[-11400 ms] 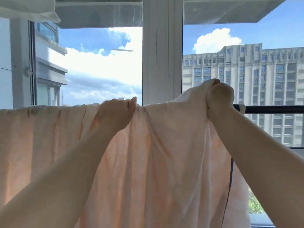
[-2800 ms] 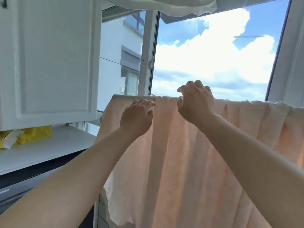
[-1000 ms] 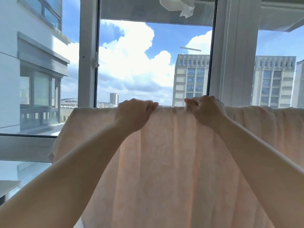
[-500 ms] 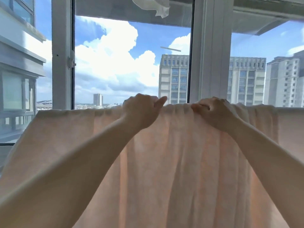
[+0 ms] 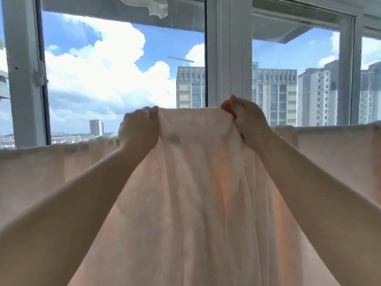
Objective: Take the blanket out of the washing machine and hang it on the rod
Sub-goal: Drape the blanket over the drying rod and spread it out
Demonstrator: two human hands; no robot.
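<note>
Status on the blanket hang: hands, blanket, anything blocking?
Left hand and right hand both pinch the blanket, middle raised. Either side hangs draped; rod hidden under it. Nothing blocking.

Single head view, worn camera, faces forward toward window frame (image 5: 228, 48); close behind raised hands, blanket (image 5: 195, 182) fills lower frame.

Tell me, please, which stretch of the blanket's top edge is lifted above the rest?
The middle stretch of the blanket, pinched between the left hand and right hand; both side stretches lie lower and level.
</note>
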